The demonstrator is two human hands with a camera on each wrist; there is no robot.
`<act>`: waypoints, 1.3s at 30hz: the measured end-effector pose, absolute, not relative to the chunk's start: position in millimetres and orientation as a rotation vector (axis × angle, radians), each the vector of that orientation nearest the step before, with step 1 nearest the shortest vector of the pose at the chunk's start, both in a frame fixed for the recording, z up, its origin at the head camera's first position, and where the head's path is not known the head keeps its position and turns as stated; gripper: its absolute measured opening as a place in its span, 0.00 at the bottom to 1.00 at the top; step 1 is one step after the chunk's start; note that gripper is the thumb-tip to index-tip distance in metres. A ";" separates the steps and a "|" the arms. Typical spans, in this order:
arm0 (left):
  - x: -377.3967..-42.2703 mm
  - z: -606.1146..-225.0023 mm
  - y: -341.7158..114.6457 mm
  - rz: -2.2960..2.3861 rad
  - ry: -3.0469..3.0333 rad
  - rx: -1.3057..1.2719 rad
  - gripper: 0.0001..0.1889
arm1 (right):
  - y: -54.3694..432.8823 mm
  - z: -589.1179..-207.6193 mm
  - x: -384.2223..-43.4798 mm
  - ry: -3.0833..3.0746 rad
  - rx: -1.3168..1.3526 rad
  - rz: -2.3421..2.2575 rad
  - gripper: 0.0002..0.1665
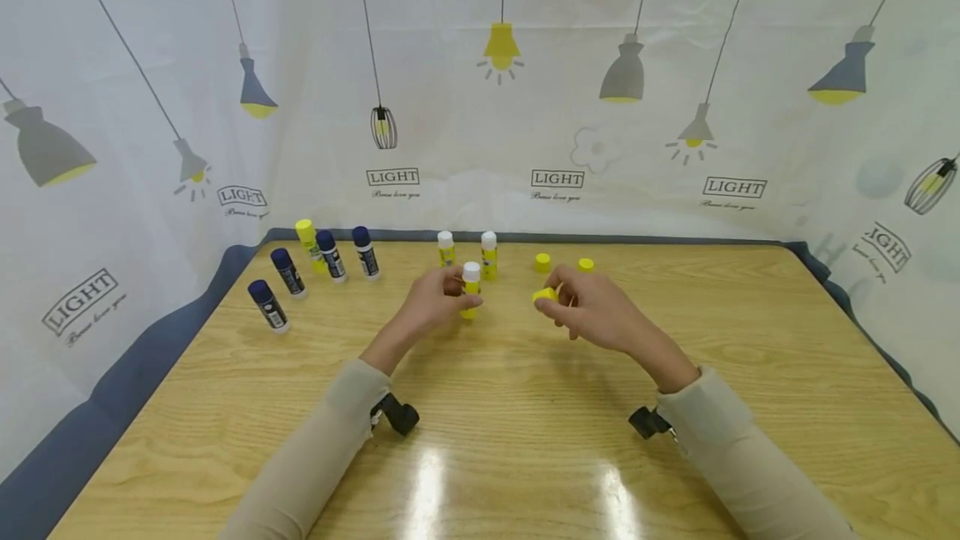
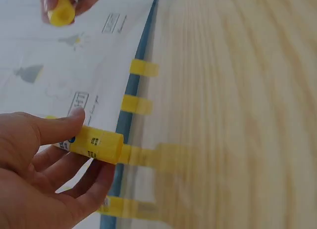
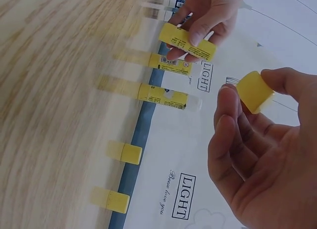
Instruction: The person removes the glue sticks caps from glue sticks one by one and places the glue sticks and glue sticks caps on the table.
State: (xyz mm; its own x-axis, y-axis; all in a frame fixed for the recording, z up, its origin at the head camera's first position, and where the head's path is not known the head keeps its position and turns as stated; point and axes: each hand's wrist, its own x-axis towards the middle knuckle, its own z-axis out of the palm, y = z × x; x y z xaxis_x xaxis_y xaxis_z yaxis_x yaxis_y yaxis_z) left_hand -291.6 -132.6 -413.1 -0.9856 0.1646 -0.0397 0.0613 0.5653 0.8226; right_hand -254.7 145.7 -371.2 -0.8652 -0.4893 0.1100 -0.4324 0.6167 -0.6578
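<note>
A slim yellow plastic glue stick with a white top [image 1: 470, 287] stands upright in the left hand [image 1: 431, 304] at the middle of the desk [image 1: 510, 407], its thumb and fingers clamped round the printed barrel. The right hand [image 1: 603, 307], to the right, pinches a small yellow plastic cap [image 1: 545, 296] between thumb and fingertips.

The glue stick should be light and stiff, its smooth wall a little slippery; the barrel, below the white top, looks the best place to hold it. The cap is probably lighter still and firm, best taken by its sides with its end left free.

The head view shows two more white-topped yellow glue sticks [image 1: 489, 257] standing beyond the left hand, two loose yellow caps [image 1: 542, 262] beyond the right, and the whole far-left group of dark-blue-capped white glue sticks [image 1: 289, 273] with one yellow-capped yellow glue stick [image 1: 311, 248]. The left wrist view alone shows the held cap's round end face-on; the right wrist view gives the small print on the barrels and a barcode [image 3: 169, 61].
</note>
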 end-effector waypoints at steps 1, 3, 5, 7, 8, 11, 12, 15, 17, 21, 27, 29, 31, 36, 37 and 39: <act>-292.9 -414.2 -135.9 1.412 2.683 0.171 0.20 | 145.6 -371.5 -254.6 2.745 -0.786 -1.082 0.16; -295.0 -416.0 -141.5 1.441 2.693 0.136 0.20 | 145.4 -372.2 -254.6 2.737 -0.781 -1.073 0.16; -297.3 -418.1 -145.8 1.469 2.698 0.101 0.18 | 145.3 -372.8 -254.3 2.730 -0.783 -1.057 0.17; -299.3 -419.2 -148.6 1.480 2.710 0.068 0.18 | 145.1 -373.0 -254.3 2.726 -0.786 -1.046 0.18; -300.5 -419.8 -149.8 1.482 2.717 0.055 0.18 | 145.1 -372.9 -254.3 2.724 -0.787 -1.043 0.18; -303.6 -420.7 -152.9 1.471 2.749 0.015 0.18 | 144.7 -372.2 -254.4 2.717 -0.786 -1.036 0.18; -304.3 -420.7 -153.8 1.468 2.758 0.003 0.19 | 144.6 -372.4 -254.5 2.713 -0.787 -1.034 0.18; -305.9 -421.4 -157.1 1.453 2.783 -0.024 0.20 | 144.5 -373.2 -254.6 2.700 -0.783 -1.015 0.18; -307.0 -422.4 -159.2 1.452 2.794 -0.033 0.20 | 144.4 -374.5 -254.8 2.694 -0.782 -1.002 0.19; -309.1 -424.6 -162.0 1.457 2.802 -0.031 0.19 | 144.2 -376.2 -255.2 2.697 -0.797 -0.982 0.20; -310.6 -422.4 -161.4 1.470 2.765 -0.045 0.23 | 147.2 -375.0 -254.6 2.720 -0.795 -0.974 0.20; -310.1 -421.4 -160.8 1.473 2.752 -0.052 0.24 | 147.5 -374.0 -253.8 2.729 -0.799 -0.982 0.20; -309.3 -420.5 -160.3 1.478 2.738 -0.061 0.24 | 147.1 -373.4 -253.3 2.743 -0.811 -0.991 0.19; -306.4 -417.5 -160.7 1.483 2.700 -0.087 0.27 | 147.0 -372.9 -253.1 2.762 -0.834 -1.002 0.17; -305.8 -416.6 -161.2 1.480 2.693 -0.094 0.27 | 147.1 -372.8 -253.2 2.762 -0.837 -1.001 0.17; -304.6 -413.9 -162.8 1.481 2.667 -0.110 0.28 | 147.8 -372.9 -253.6 2.760 -0.839 -1.004 0.18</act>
State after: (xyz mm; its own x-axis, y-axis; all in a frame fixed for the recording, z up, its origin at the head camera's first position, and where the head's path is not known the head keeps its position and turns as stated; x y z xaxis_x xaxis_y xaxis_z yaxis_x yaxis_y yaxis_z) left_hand -304.6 -162.8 -413.9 -0.9935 -0.0197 -0.1122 -0.1056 0.5278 0.8428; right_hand -253.6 147.8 -372.9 -0.8454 -0.5244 0.1016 -0.4671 0.6336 -0.6168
